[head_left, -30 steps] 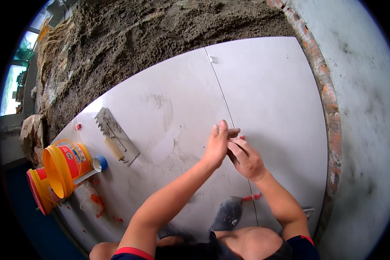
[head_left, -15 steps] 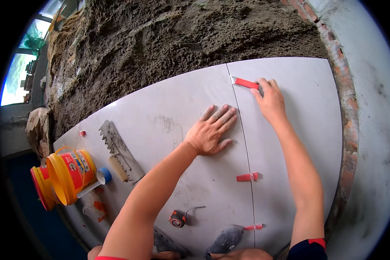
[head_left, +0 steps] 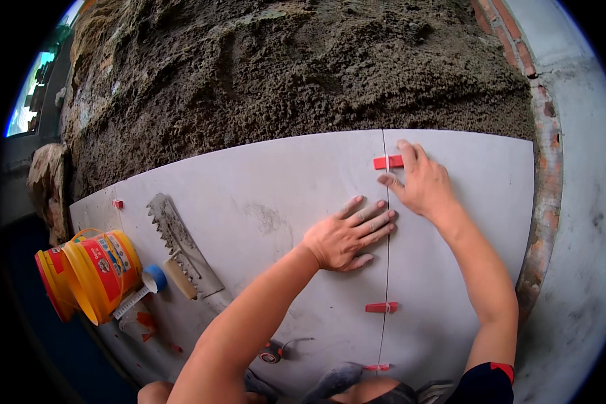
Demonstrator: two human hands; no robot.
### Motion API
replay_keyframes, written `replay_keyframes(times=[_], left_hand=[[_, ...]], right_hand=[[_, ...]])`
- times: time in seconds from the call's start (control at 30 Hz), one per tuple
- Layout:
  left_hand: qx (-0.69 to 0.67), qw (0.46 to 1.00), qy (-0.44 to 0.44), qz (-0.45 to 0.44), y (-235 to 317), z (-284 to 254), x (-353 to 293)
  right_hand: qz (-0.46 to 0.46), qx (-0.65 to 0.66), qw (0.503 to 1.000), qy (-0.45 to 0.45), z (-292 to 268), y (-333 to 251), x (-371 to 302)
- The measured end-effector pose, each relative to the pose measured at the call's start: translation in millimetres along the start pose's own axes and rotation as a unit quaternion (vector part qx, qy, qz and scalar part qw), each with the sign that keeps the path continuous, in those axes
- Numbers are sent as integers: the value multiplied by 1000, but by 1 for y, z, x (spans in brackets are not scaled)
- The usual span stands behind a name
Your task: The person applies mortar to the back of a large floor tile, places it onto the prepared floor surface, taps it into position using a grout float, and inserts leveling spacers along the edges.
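Note:
A red tile-levelling wedge (head_left: 382,162) sits across the seam between two large pale tiles, inside a thin white clip. My right hand (head_left: 424,180) grips its right end, the thumb below it and the fingers above and behind. Flat on the left tile (head_left: 249,168) lies my left hand (head_left: 349,236), fingers spread, their tips close to the seam. Farther down the same seam, another red wedge (head_left: 382,308) stands in its clip, and a third wedge (head_left: 376,367) is near my foot.
A notched trowel (head_left: 182,246) lies on the left tile, beside yellow buckets (head_left: 101,276) and a blue-and-white roll (head_left: 153,279). My forearm partly hides a tape measure (head_left: 271,352). Rough mortar (head_left: 283,74) spreads beyond the tiles; a brick-edged wall (head_left: 586,222) stands at right.
My right hand has moved the red wedge left, across the seam and into the white clip. My left hand stays flat on the tile. The whole view has shifted, so the tiles appear lower.

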State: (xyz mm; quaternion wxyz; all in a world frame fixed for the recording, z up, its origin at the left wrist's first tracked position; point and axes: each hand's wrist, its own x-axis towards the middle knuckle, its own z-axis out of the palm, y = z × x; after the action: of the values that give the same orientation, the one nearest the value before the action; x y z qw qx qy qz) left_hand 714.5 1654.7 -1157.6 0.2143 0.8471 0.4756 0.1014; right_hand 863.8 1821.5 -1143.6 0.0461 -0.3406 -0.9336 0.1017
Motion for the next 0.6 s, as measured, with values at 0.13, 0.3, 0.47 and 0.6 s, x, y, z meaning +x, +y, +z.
replay_keyframes(times=[0.13,0.3,0.47,0.6], left_hand=[[-13,1000,6,4,-2,1,0],[-25,1000,15,-5,-4,2,-3],[-10,1000,30,-2,3,1,25],[21,995,56,-77,-15,5,31]], right_hand=[[20,-47,998,-29,3,-9,8],[26,-69,997,31,25,-20,18],[32,-65,996,60,22,-7,11],[15,25,999,43,40,-21,44]])
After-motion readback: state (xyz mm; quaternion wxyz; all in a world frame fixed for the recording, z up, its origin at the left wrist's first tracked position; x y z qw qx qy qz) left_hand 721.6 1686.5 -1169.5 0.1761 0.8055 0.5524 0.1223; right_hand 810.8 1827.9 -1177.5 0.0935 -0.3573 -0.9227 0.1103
